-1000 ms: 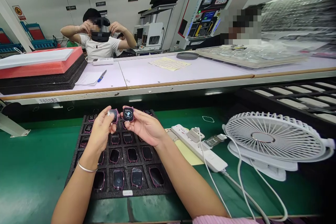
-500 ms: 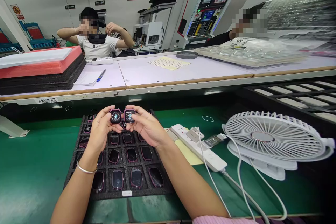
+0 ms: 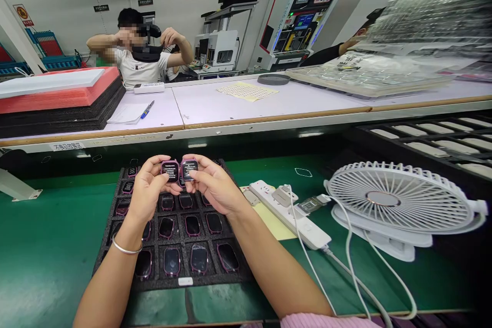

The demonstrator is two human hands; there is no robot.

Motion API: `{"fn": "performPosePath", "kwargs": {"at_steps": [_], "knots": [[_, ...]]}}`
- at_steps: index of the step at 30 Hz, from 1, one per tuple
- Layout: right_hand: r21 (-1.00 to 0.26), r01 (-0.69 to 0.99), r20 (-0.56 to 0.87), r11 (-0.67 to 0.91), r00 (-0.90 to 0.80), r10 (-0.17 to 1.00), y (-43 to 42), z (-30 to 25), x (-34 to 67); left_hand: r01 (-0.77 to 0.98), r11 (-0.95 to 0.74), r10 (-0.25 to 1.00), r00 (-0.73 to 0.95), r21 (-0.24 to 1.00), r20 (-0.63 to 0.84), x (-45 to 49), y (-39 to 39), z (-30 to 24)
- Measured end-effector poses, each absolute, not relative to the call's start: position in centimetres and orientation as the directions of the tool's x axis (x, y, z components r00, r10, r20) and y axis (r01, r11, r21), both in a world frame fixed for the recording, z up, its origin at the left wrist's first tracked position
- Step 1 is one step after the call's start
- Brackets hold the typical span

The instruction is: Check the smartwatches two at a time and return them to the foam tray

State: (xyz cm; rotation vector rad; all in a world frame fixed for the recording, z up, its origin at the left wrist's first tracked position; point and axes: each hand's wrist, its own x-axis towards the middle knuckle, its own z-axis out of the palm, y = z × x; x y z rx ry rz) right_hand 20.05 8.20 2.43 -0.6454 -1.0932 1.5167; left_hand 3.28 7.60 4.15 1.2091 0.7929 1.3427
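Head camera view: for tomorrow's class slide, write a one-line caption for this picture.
The left hand holds a pink-framed smartwatch beside another in the right hand, above a black foam tray of watches.

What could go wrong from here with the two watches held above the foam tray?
The left hand holds the left watch almost edge to edge with the right watch in the right hand, so they might knock and scuff their lit screens. A slip could drop either onto the uncovered watches in the black foam tray. The metal bangle on the left wrist could scrape those watches if that arm dips.
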Motion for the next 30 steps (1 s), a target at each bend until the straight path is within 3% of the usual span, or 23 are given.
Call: {"fn": "performPosePath", "kwargs": {"at_steps": [24,30], "knots": [[-0.909,-0.398,0.232,0.126,-0.229,0.945,7.73,2.83,19.84,-0.240,-0.231,0.958,0.116,0.943,0.264,3.44,7.27,4.33],[-0.905,-0.410,0.205,0.112,-0.189,0.960,8.00,2.71,19.71,-0.223,-0.191,0.969,0.112,0.956,0.220,3.46,7.44,4.14]]}}
